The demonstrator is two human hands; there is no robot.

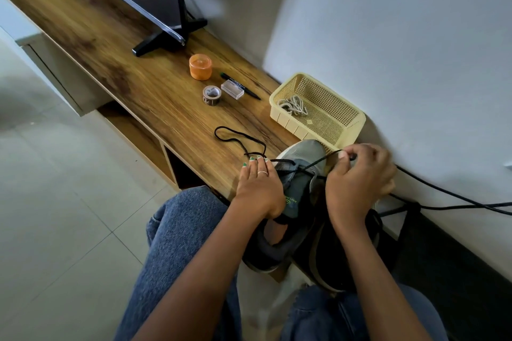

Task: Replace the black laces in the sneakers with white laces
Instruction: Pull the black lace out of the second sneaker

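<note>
Unlacing is in hand: right hand (360,180) pinches the black lace (241,138) and draws it from the sneaker (300,174) on the tabletop (138,91), left hand (259,188) pressing flat. Next, I judge, free remaining eyelets; white laces (293,105) wait in the basket (357,119).

Sneaker (300,174) sits on the near end of the wooden shelf (138,69), toe toward the wall. Second sneaker (329,252) just right of it, closer to the person. Left hand (257,188) lies on the first sneaker's left side, right hand (357,174) over its right side, pinching the lace (238,137), which trails left onto the shelf. Basket (318,111) right behind the toe, against the wall, white laces (293,105) in its far-left corner. Tape roll (212,95), clear box (232,89), pen (250,93), jar (200,66) farther back; TV stand (169,36) behind those.
</note>
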